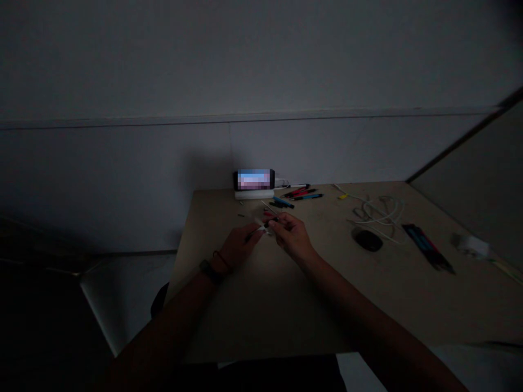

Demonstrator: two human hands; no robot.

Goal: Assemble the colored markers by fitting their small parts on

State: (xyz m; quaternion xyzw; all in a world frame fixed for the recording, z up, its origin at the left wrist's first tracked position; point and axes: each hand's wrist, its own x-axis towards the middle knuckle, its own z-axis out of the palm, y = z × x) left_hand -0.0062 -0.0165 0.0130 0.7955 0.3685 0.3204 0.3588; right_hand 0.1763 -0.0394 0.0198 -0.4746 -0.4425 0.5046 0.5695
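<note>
Dim feed, I can't make out fine detail | my left hand (241,247): fingers pressed together on a thin dark stick (252,234) | my right hand (291,235): pinching a small black piece (271,222) beside a white strip (262,225), near the far edge of the beige desk (368,294) | risk: a slackened pinch could drop the stick, which might roll toward the loose coloured pens (301,194)

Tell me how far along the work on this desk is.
Looks done: little, though pens lie grouped beyond the hands, perhaps finished. In hand: the left hand and right hand work a small dark pen-like piece between them. Left: small bits lie loose on the desk; how many remain, I cannot tell.
</note>
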